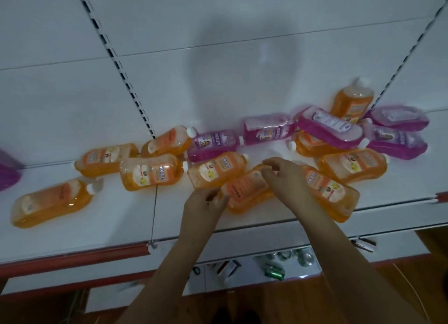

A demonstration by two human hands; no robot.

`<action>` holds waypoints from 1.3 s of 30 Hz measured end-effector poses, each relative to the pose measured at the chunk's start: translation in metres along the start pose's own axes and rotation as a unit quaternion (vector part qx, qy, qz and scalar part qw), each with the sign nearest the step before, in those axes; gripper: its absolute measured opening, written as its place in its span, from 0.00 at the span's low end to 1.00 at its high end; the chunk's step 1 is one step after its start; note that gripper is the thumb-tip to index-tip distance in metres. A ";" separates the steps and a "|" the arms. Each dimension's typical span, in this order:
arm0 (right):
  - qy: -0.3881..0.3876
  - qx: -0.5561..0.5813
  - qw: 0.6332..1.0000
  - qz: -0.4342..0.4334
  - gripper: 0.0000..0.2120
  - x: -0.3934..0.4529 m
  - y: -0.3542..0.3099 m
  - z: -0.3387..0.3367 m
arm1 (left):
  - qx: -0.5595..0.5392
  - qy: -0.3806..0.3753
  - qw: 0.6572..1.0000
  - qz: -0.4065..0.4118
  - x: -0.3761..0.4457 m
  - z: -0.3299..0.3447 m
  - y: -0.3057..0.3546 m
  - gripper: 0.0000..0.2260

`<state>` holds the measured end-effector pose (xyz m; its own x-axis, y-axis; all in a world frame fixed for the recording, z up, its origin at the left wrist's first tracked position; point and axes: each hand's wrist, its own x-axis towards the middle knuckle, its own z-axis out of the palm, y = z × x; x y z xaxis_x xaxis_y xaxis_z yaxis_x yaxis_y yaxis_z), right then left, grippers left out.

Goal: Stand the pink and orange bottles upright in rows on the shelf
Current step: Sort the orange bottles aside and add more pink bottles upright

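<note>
White shelf [135, 217] w/ a red front strip [72, 259] under me, white slotted back panel [169, 44] behind, my shadow on it. Both my hands are on one orange bottle [244, 190] lying flat near the front edge, mid-shelf: left hand [206, 203] curls round its near, lower end, right hand [282, 174] pinches the far end, where the cap must be; cap itself hidden under my fingers.

Room: bare shelf just left of my left hand & along the front lip; not much to the right.

Crowding it: a 2nd orange bottle [217, 169] lies touching it on the far-left side, another long orange one [332, 192] lies under my right wrist, reaching toward the front edge. Further left of my left hand, four more orange ones on their sides [150, 173] [105, 158] [167, 141] [52, 202]. Beyond my hands, two pink bottles [213, 144] [268, 129] lie end to end near the back panel. Far right of my right hand is a heap: pink bottles [329, 127] [397, 116] [397, 141] stacked over orange ones [312, 144] [352, 164], w/ one orange bottle [351, 103] upright-ish against the back, white cap up. Bit of pink [7, 173] at the far left edge, cut off.

Lower shelf [242, 275] below holds small cans [274, 271] & bits, too blurred to name.
</note>
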<state>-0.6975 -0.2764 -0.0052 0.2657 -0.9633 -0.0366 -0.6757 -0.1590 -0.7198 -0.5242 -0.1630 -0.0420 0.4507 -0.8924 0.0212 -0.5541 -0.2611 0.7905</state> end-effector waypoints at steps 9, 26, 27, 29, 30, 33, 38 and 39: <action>-0.020 -0.065 0.992 -0.104 0.23 0.046 -0.048 0.040 | 0.104 0.113 0.985 0.083 0.037 -0.049 -0.019 0.13; -0.142 -0.265 0.951 -0.073 0.55 0.144 -0.065 0.090 | 0.255 0.044 0.966 0.024 0.111 -0.029 -0.016 0.19; -0.156 -0.273 0.946 -0.078 0.54 0.144 -0.064 0.090 | 0.202 0.036 0.978 0.023 0.112 -0.031 -0.015 0.19; -0.171 -0.275 0.942 -0.092 0.48 0.143 -0.062 0.089 | 0.115 0.022 0.993 0.017 0.111 -0.035 -0.011 0.14; -0.166 -0.269 0.943 -0.103 0.45 0.143 -0.062 0.087 | 0.094 0.019 0.995 0.015 0.110 -0.038 -0.008 0.11; -0.137 -0.261 0.948 -0.116 0.40 0.137 -0.064 0.072 | 0.044 0.009 0.999 -0.001 0.106 -0.043 0.000 0.08; -0.070 -0.199 0.967 -0.142 0.43 0.115 -0.058 0.033 | -0.089 0.029 0.994 -0.058 0.102 -0.050 0.011 0.23; -0.056 -0.173 0.972 -0.151 0.44 0.109 -0.060 0.024 | -0.111 0.018 0.991 -0.067 0.104 -0.052 0.013 0.25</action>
<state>-0.6111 -0.3668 0.0171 0.5482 -0.8349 0.0503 -0.7410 -0.5127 -0.4337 -0.4482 -0.2400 0.0022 0.5372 -0.8403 -0.0734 -0.3214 -0.2844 0.9032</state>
